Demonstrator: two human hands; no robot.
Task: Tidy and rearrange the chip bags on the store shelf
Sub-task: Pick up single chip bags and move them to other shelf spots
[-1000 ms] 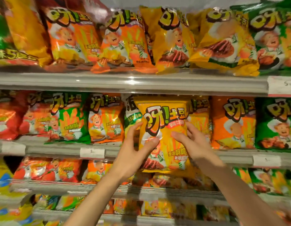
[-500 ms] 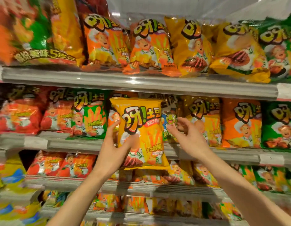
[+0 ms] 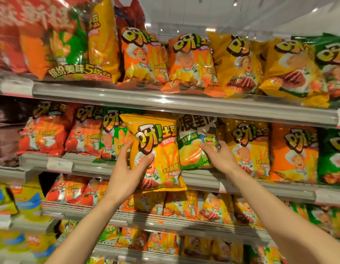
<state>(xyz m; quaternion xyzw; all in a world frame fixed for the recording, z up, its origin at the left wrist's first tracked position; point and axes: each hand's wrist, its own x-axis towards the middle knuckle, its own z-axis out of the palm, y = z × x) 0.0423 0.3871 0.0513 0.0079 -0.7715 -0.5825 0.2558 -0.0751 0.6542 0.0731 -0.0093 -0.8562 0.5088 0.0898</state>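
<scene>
My left hand (image 3: 127,172) grips a yellow chip bag (image 3: 161,149) by its left edge, thumb on the front, and holds it in front of the second shelf (image 3: 260,185). My right hand (image 3: 220,159) grips the right side of a white and green bag with a frog picture (image 3: 192,147), which stands on that shelf just right of the yellow bag. Yellow (image 3: 249,147), orange (image 3: 295,153) and green (image 3: 333,157) bags stand in a row to the right. Red (image 3: 43,132) and green (image 3: 114,134) bags stand to the left.
The top shelf (image 3: 165,103) carries orange (image 3: 142,58) and yellow (image 3: 239,61) bags and a large multipack (image 3: 66,44) at the left. Lower shelves (image 3: 165,221) hold more small bags. Price tags (image 3: 59,164) sit on the shelf rails.
My left hand has carried the yellow bag leftwards off its slot. My right hand let go of it and took hold of the frog bag that stood behind. The view shifted up and left.
</scene>
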